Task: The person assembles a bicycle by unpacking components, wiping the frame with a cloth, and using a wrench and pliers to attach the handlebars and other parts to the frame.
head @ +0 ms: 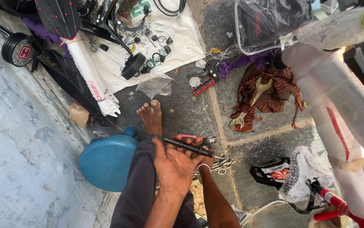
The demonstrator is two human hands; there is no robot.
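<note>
Two hands meet low in the head view, over our knee. Our left hand point(174, 165) lies palm up, fingers loosely curled, and a dark rod point(188, 147) rests across the fingertips, running from upper left to lower right. Our right hand point(204, 159) sits mostly under and behind the left, a pale band at its wrist; we cannot tell how far its fingers are closed or whether it grips the rod.

Just behind the rod on the floor lie pliers point(198, 137) with reddish handles, and a small heap of metal rings point(222, 164) sits right of the hands. Our bare foot point(151, 117) stretches ahead on the stone floor point(182, 105), beside a blue stool point(108, 161).

Farther off, a white sheet point(182, 40) carries small parts and a little black wheel point(133, 65). A red-gripped tool point(203, 85) lies near its edge, and a wrench point(249, 103) rests on a patterned rag point(270, 93). On the right, a wrapped bike frame point(338, 109) slants down, with a red frame tube point(338, 207) below it.
</note>
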